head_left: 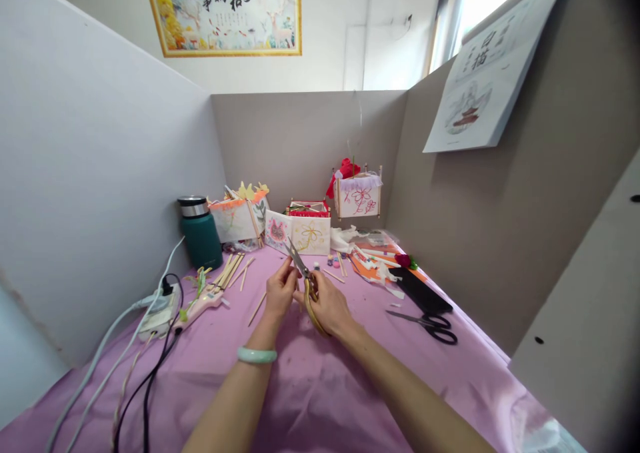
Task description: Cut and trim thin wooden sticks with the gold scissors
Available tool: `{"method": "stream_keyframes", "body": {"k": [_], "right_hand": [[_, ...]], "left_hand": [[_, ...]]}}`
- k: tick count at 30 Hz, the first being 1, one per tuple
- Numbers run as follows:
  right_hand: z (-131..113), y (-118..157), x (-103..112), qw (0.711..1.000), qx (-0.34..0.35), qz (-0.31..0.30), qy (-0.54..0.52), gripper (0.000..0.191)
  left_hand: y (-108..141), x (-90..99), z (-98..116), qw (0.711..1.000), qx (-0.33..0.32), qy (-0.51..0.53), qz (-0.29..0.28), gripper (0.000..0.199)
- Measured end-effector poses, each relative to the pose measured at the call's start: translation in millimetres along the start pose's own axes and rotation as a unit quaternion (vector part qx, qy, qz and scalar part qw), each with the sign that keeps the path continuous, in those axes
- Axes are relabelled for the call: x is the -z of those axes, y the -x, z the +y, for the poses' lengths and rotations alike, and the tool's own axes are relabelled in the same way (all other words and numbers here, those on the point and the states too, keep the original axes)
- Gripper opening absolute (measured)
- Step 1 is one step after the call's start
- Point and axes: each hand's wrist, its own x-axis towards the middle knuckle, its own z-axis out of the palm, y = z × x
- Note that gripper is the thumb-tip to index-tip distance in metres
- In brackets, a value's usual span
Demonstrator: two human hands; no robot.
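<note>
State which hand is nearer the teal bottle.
Left. The left hand is to the right of the teal bottle; the right hand, holding gold-handled scissors, is farther right.

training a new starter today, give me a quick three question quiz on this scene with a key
1. Pick one: what is in the grip of the right hand?
a) a ruler
b) gold-handled scissors
c) a spoon

2. True or false: the teal bottle stands left of the black-handled scissors.

3. Fill in: the pale green bangle is on the ____ arm.

Key: 1 b; 2 true; 3 left.
</note>
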Motion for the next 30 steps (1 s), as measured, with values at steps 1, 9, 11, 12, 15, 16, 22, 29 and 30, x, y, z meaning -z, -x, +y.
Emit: {"method": "stream_keyframes", "body": {"k": [1, 9, 11, 12, 15, 16, 22, 29, 30], "right_hand": [[0, 0, 0, 1.000, 0.004, 0.002, -0.003, 0.042], [8, -1, -3, 0.999, 0.037, 0.005, -0.013, 0.030], [10, -1, -4, 0.999, 0.042, 0.006, -0.006, 0.028], [10, -1, -5, 0.999, 0.043, 0.009, 0.002, 0.027], [12, -1, -9, 0.998, 0.037, 0.016, 0.037, 0.028], [12, -2, -10, 0.998, 0.033, 0.016, 0.051, 0.028], [11, -5, -12, 0.993, -0.003, 0.000, 0.116, 0.030], [10, -15, -15, 0.987, -0.027, -0.032, 0.155, 0.029], [10, -16, -15, 0.987, -0.027, -0.036, 0.157, 0.029]], "left_hand": [[0, -0.1, 0, 1.000, 0.000, -0.002, 0.002, 0.056], [0, -0.9, -2, 0.995, -0.049, -0.081, 0.032, 0.045], [0, -0.9, -4, 0.993, -0.060, -0.095, 0.034, 0.045], [0, -0.9, -5, 0.993, -0.062, -0.099, 0.033, 0.045], [1, -0.9, -8, 0.991, -0.065, -0.108, 0.032, 0.046], [1, -0.9, -8, 0.991, -0.064, -0.111, 0.031, 0.046], [2, -1.1, -6, 0.995, -0.037, -0.096, 0.005, 0.047], [0, -0.3, -3, 0.999, 0.015, -0.045, 0.003, 0.052], [0, 0.1, -2, 0.999, 0.018, -0.041, 0.002, 0.052]]}}
